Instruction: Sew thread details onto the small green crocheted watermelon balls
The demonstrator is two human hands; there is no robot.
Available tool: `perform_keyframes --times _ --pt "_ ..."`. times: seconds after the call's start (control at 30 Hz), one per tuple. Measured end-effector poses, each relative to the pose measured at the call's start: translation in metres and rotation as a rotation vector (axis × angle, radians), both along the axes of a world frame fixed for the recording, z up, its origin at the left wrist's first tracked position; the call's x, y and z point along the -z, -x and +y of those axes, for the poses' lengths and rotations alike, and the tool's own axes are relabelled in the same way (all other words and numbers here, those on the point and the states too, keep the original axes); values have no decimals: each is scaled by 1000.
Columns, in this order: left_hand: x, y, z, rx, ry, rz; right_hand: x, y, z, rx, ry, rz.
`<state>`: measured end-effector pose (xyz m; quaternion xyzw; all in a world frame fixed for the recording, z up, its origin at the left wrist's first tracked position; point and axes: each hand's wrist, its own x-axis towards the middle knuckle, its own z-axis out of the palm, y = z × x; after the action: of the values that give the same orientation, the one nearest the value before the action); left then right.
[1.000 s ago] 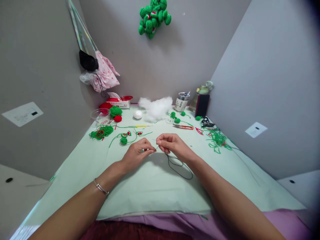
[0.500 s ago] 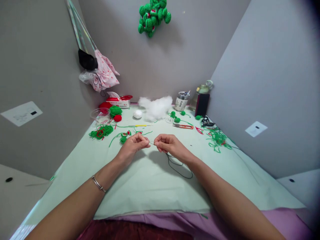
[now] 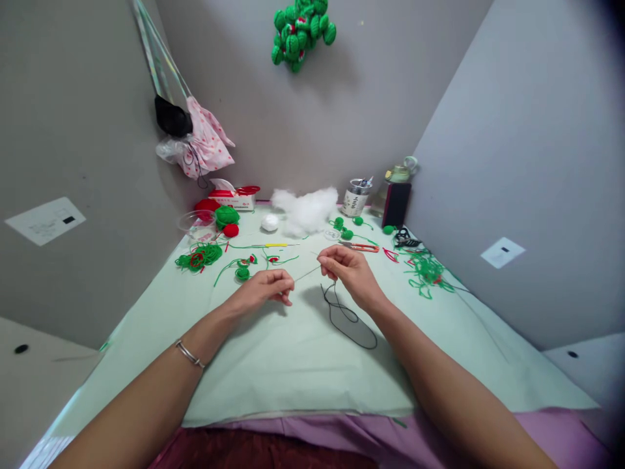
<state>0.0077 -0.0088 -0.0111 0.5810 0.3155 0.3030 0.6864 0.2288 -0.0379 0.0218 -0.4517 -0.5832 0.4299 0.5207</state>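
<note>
My left hand (image 3: 267,288) pinches one end of a dark thread between thumb and forefinger. The thread (image 3: 306,273) runs taut up to my right hand (image 3: 347,273), whose fingertips are closed on a thin needle (image 3: 315,254); only its fine tip shows, pointing left. From below my right hand the rest of the dark thread hangs and lies in loose loops on the tablecloth. Just beyond my left hand are a small green crocheted ball (image 3: 242,274) and small red-and-green crocheted pieces (image 3: 274,259) with yarn tails.
White stuffing (image 3: 306,212) lies at the back beside a white ball (image 3: 269,223). A yellow-handled crochet hook (image 3: 276,245) and orange thread snips (image 3: 365,247) lie beyond my hands. Tangled green yarn (image 3: 199,256) sits left, more yarn (image 3: 430,273) right. A phone (image 3: 396,204) leans near a pen tin (image 3: 355,198).
My hands have drawn apart: the right moved up and to the right, the left slightly down. A longer stretch of thread now shows between them.
</note>
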Motion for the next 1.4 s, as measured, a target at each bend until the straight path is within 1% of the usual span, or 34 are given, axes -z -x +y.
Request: perform_keyframes --times 0.07,0.17,0.23,0.3,0.37,0.4,0.5,0.57,0.6,0.67,0.77,0.87,1.03,1.1,1.23,1.33,1.4 --pt "-7 2 0 -18 102 -138 2 2 0 3 -12 -34" --pt "-13 4 3 -150 224 -313 9 10 -5 -81 11 -119" --pt "-12 2 4 -232 259 -352 13 18 -10 -180 27 -193" --pt "-7 -2 2 -252 230 -309 16 26 -16 -274 13 -270" --pt "-2 -7 -4 -249 131 -198 16 31 -21 -322 -12 -314" --pt "-1 -10 -7 -251 51 -135 15 31 -22 -326 -21 -320" --pt "1 -15 -15 -243 -267 8 9 26 -21 -301 -11 -268" --pt "1 -15 -17 -228 -427 57 6 19 -17 -271 10 -225" --pt "1 -15 -17 -227 -469 73 5 17 -15 -254 22 -208" --pt "0 -14 -16 -238 -494 97 3 13 -11 -224 44 -192" --pt "-1 -12 -12 -285 -427 98 4 12 -8 -214 72 -177" --pt "-1 -10 -9 -309 -313 53 6 13 -8 -228 92 -155" --pt "1 -11 -9 -204 -41 -125 9 15 -8 -256 130 -135" --pt "0 -12 -10 -200 23 -185 10 15 -7 -271 132 -129" --pt "-3 -10 -6 -282 54 -218 7 13 -6 -258 114 -138" --pt "-4 -2 3 -387 9 -207 5 9 -5 -219 125 -129" --pt "-3 3 8 -419 -55 -189 5 8 -4 -206 138 -120"
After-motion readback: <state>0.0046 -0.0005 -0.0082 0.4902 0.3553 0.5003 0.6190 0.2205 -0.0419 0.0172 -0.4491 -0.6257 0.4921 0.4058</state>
